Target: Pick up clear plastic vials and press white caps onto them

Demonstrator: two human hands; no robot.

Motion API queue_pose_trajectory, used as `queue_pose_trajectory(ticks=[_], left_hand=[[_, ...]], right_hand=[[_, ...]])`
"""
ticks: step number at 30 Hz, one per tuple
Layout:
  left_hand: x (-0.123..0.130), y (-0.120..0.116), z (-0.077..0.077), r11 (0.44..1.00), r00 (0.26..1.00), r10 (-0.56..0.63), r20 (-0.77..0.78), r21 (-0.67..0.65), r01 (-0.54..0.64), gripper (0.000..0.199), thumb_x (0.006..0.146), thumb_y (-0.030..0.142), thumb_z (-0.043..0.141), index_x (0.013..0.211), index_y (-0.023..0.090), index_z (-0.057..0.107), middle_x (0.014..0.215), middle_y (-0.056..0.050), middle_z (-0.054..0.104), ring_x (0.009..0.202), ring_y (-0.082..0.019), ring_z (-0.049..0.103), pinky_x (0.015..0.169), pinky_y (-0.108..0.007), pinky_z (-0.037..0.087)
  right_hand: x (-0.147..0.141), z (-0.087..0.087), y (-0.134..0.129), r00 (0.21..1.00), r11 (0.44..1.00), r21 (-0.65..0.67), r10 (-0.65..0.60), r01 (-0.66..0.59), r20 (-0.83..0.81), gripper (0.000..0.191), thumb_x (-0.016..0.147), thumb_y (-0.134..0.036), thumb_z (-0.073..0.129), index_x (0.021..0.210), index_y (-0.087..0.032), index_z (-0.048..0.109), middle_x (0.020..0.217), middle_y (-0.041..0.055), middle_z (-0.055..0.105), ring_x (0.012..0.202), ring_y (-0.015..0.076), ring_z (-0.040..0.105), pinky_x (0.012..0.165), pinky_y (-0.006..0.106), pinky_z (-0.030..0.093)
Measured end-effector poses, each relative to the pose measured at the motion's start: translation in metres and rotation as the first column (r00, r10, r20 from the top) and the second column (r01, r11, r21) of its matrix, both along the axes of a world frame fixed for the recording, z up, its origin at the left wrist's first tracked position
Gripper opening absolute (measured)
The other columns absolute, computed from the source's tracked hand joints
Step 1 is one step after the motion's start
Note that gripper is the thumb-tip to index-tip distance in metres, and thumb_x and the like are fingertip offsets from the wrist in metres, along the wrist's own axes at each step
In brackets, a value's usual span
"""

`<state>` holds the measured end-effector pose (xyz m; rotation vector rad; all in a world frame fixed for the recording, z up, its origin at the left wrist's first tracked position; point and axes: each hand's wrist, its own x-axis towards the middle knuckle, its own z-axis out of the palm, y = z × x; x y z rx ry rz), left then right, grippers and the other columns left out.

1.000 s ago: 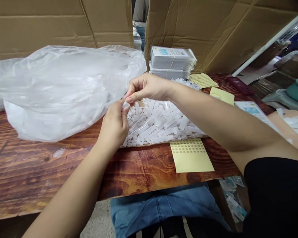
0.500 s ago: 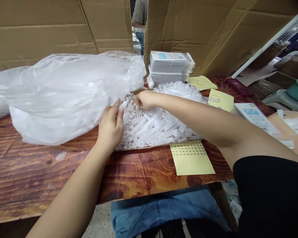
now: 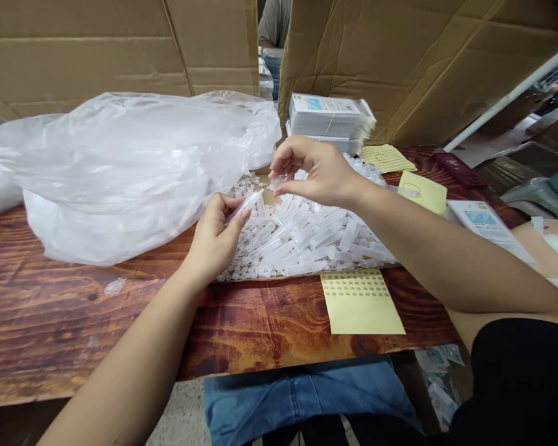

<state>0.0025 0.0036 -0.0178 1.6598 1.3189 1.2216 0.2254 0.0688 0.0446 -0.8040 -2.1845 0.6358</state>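
Note:
My left hand [image 3: 218,238] is closed around a slim translucent plastic tube [image 3: 244,206], which points up and to the right. Opposite it, my right hand [image 3: 314,172] is raised over the pile with thumb and fingers curled together around a small clear plastic piece [image 3: 279,181]; its exact shape is partly hidden by the fingers. Below both hands spreads a heap of white, translucent plastic tubes [image 3: 302,232] in a shallow cardboard tray. Small white pieces [image 3: 244,186] lie along the heap's left side.
A large white plastic bag [image 3: 134,179] covers the left back. Behind the heap stand banded stacks of printed cards [image 3: 328,114]. Yellow sticker sheets [image 3: 363,310] lie at the front and right back. Cardboard panels [image 3: 121,56] wall off the rear; a person's sleeve shows through the gap.
My right hand has lifted out of the heap and drawn back, now with a small clear piece in its fingers. The tube in my left hand has come into clear view.

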Motion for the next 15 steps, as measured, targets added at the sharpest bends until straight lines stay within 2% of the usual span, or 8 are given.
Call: queue_pose_trajectory(ticks=[5,11,15], left_hand=[[-0.001,-0.001,0.0,0.989,0.987,-0.143,0.066,0.035,0.141,0.03,0.088,0.047,0.07,0.1,0.022,0.058,0.094,-0.005,0.067,0.081,-0.018,0.058,0.071,-0.029,0.047],[0.001,-0.004,0.0,0.982,0.98,-0.181,0.076,0.068,0.176,0.03,0.088,0.046,0.072,0.098,0.022,0.059,0.094,-0.005,0.067,0.08,-0.018,0.058,0.07,-0.03,0.047],[0.002,-0.007,0.001,0.977,0.976,-0.199,0.094,0.098,0.189,0.03,0.089,0.047,0.071,0.099,0.022,0.058,0.097,-0.005,0.067,0.083,-0.018,0.059,0.072,-0.031,0.047]], right_hand=[[-0.006,-0.004,-0.009,0.989,0.992,-0.001,0.125,-0.126,-0.076,0.027,0.076,-0.015,0.08,0.095,-0.018,0.061,0.093,0.0021,0.068,0.087,0.0152,0.064,0.08,0.031,0.054],[-0.008,-0.002,-0.019,0.984,0.986,0.016,0.169,-0.168,-0.055,0.023,0.078,-0.013,0.079,0.092,-0.018,0.062,0.092,0.0019,0.069,0.087,0.0146,0.064,0.08,0.031,0.055],[-0.009,-0.004,-0.025,0.979,0.986,-0.035,0.157,-0.163,-0.131,0.025,0.077,-0.017,0.082,0.091,-0.018,0.062,0.093,0.0017,0.069,0.088,0.0151,0.065,0.081,0.031,0.056]])
